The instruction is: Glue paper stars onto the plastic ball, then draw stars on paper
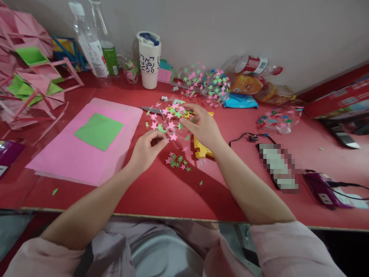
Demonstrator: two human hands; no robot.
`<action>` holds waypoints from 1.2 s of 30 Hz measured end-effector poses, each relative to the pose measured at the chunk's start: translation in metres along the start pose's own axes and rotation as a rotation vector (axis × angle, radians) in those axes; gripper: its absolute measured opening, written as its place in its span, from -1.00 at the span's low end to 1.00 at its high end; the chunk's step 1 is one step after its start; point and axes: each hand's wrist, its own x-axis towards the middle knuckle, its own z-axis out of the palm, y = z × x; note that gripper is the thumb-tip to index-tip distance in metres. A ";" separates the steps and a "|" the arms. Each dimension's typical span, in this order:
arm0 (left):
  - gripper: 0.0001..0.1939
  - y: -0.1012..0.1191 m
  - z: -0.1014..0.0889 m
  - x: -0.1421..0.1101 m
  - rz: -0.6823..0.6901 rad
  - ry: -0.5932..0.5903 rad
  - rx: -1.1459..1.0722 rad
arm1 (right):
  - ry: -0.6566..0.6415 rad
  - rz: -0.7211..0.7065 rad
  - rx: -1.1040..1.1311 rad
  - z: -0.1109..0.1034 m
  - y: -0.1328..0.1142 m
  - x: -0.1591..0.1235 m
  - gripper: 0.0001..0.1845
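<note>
Pink-and-green paper-star cluster (171,125), edge pinched by left hand (144,151), right hand (204,126) curled alongside (hold indeterminable), could snag against the grey metal blade (151,110) if dragged.

The table (178,196) is red; the large paper sheets (72,154) are pink, the square (99,131) on them green; the small stars (178,161) are pink and green; the cup (150,61) is white with dark blue markings; the glue gun (201,149) looks yellow, though partly hidden; the snack packet (240,100) is bright blue.
</note>
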 end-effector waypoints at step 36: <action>-0.85 -0.003 -0.019 0.008 0.379 0.252 0.448 | 0.035 0.071 -0.048 -0.013 -0.011 -0.009 -0.64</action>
